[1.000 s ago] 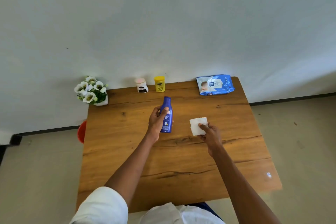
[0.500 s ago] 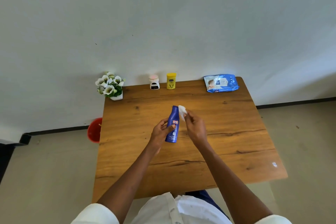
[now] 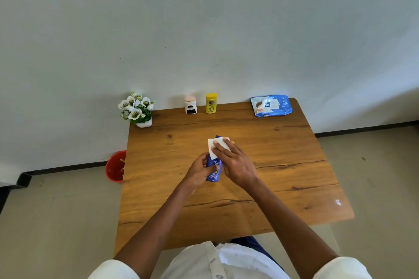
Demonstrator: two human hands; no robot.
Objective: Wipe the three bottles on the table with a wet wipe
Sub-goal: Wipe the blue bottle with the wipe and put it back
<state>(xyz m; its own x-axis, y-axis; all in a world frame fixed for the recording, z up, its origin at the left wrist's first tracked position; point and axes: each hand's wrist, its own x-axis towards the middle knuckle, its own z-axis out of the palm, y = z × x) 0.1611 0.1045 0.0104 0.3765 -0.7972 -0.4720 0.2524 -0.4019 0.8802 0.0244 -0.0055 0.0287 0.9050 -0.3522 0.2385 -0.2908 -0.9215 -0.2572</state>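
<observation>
My left hand (image 3: 199, 171) grips the lower part of a blue lotion bottle (image 3: 214, 167) above the middle of the wooden table (image 3: 283, 165). My right hand (image 3: 235, 161) presses a white wet wipe (image 3: 214, 146) flat against the bottle's upper part, hiding the cap. Two more bottles stand at the table's far edge by the wall: a small white one with a pink top (image 3: 190, 104) and a yellow one (image 3: 211, 103) to its right.
A blue pack of wet wipes (image 3: 271, 105) lies at the far right corner. A white pot of white flowers (image 3: 137, 108) stands at the far left corner. A red bucket (image 3: 115, 166) sits on the floor left of the table.
My right hand lifted the wipe off the table and brought it onto the blue bottle, then spread it over the upper part. My left hand pulled the bottle nearer.
</observation>
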